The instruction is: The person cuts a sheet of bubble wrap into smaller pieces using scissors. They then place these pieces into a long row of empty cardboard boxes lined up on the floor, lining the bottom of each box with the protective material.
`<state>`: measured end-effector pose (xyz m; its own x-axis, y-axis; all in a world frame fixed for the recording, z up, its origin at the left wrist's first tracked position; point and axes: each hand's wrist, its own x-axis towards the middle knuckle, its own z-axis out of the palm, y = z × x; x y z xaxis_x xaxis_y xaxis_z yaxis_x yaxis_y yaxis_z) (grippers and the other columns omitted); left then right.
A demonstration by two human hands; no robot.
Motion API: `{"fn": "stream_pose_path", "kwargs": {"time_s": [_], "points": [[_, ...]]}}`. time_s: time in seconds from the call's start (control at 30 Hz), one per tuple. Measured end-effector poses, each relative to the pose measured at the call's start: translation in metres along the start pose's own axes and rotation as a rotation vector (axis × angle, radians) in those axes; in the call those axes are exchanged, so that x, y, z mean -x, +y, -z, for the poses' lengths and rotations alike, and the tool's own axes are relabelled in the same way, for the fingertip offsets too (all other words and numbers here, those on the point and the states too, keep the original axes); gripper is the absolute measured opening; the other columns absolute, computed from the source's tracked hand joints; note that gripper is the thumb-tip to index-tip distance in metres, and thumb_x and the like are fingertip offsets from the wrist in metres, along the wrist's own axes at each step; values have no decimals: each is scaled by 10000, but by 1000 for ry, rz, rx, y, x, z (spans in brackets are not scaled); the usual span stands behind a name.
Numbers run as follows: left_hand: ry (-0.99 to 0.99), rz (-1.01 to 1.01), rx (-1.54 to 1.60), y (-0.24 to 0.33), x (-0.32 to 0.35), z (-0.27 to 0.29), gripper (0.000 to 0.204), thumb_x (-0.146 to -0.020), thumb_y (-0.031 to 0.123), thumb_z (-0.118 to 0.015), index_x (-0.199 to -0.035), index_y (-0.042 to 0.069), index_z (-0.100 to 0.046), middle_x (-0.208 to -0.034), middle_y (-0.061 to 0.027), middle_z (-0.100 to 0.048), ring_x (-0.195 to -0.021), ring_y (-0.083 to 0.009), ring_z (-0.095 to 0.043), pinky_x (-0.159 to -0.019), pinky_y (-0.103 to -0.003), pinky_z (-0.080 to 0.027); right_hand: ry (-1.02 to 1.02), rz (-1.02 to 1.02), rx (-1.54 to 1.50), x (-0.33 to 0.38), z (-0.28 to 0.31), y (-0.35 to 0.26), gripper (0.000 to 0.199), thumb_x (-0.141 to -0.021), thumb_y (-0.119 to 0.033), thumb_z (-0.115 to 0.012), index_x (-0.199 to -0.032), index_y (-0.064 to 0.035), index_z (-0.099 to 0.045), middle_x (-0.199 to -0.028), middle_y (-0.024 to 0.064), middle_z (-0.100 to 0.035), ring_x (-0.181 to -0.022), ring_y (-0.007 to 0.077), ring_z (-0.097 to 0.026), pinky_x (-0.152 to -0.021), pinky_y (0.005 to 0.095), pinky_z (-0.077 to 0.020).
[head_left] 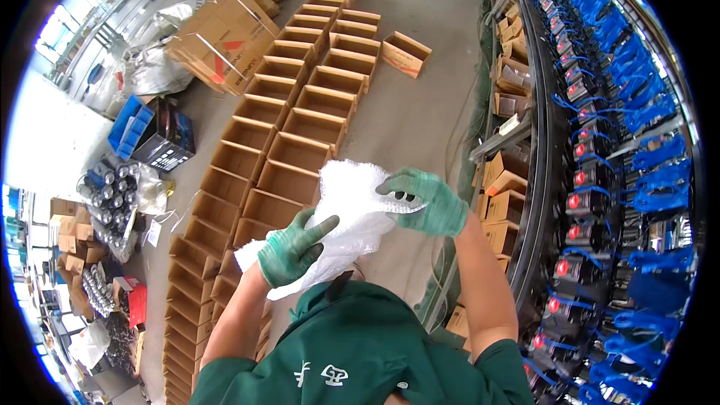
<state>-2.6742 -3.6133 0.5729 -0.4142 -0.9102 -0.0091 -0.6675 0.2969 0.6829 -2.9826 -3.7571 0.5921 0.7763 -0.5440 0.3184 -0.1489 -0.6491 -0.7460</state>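
In front of my chest I hold a white, translucent bubble-wrap bag (349,199), crumpled and tilted. My left hand (294,251), in a green glove, grips its lower left side, with a finger lying across the plastic. At the upper right, my right hand (429,204), gloved the same way, pinches the edge of the bag between thumb and fingers. Small dark spots show between those fingers; I cannot make out what they are. Whatever the bag contains, if anything, is hidden.
Rows of open cardboard boxes (289,184) stretch along the floor beneath and ahead of me. One separate carton (406,54) stands right of them. A dark conveyor rail (536,142) runs along my right, beside black devices with blue cords (589,180). Cartons and a blue bin (130,126) lie left.
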Motion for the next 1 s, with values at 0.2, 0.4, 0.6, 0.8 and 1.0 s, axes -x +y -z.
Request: {"fn": "stream_pose_path", "kwargs": {"time_s": [0.2,0.4,0.6,0.8,1.0], "points": [[-44,24,74,-56,-199,26,676,-893,66,-629,-1514,244,-433,-1486,-302,-393,-1151,-507,-582,-957,-492,-514,-211,-37,-9,-86,117,129,246,-767,-16,-667,-1004,-64,-623,-1223,112,-655,-1067,338,-630,-924,418,-523],[-177,-36,94,-84,-385,66,769,-853,-10,-530,-1531,331,-409,-1493,-397,-334,-1233,-521,-544,-963,-477,-529,-349,-289,-57,-144,229,232,255,-814,-39,-643,-1069,-45,-633,-1219,169,-638,-1088,340,-626,-944,420,-512],[-262,83,52,-120,-553,95,840,-762,-59,-564,-1502,326,-468,-1468,-410,-357,-1292,-544,-481,-1048,-467,-474,-717,-96,-239,-222,308,364,322,-806,-138,-625,-1123,-103,-672,-1598,130,-364,-1461,513,-265,-1187,569,-291],[23,236,84,-160,-684,114,630,-722,-61,-571,-1272,226,-682,-1503,-330,-352,-1359,-514,-418,-1097,-496,-430,-678,-62,-354,-311,373,501,395,-871,-168,-604,-1259,-103,-642,-1469,181,-510,-1363,430,-449,-1164,513,-341],[441,520,76,-190,-772,154,613,-677,-180,-584,-1195,129,-695,-1395,-231,-464,-1268,-432,-509,-1061,-450,-454,-662,13,-342,-424,476,579,655,-817,-222,-714,-1433,-133,-511,-1364,188,-591,-1205,382,-592,-1048,458,-466]]}}
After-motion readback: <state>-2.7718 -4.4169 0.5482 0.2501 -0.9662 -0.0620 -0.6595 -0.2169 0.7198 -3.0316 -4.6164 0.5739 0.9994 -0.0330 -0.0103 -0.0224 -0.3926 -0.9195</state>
